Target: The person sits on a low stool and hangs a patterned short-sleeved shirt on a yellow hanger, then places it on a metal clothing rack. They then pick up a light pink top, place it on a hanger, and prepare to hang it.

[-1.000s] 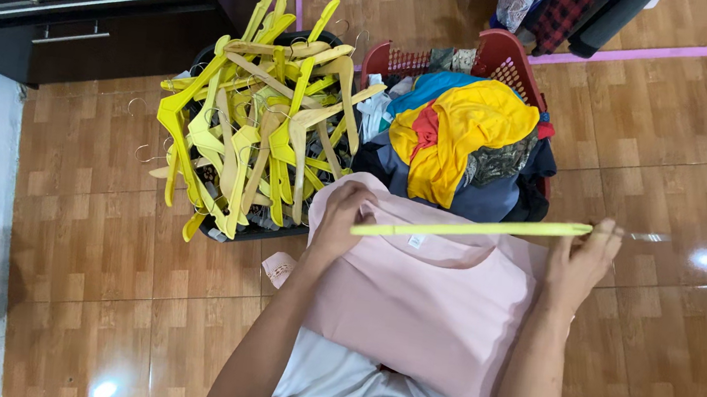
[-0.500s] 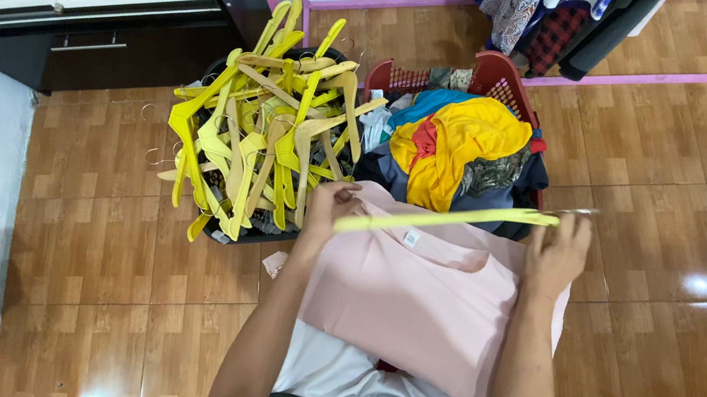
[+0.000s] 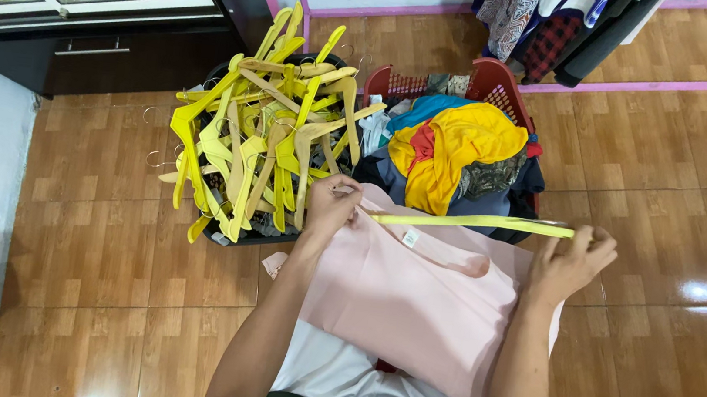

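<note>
Brown tiled floor. Left hand (image 3: 330,209) and right hand (image 3: 570,263), apart, pinch ends of stiff, light yellow hanger (image 3: 473,223) over soft, limp pink shirt (image 3: 412,305); grip shirt near collar.

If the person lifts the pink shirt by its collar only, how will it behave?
The pink shirt would probably hang limp: it already drapes and folds over the lap. It seems light, since the left hand pinches one shoulder easily. The yellow hanger that the right hand holds looks stiff and would likely keep the shoulders spread.
</note>
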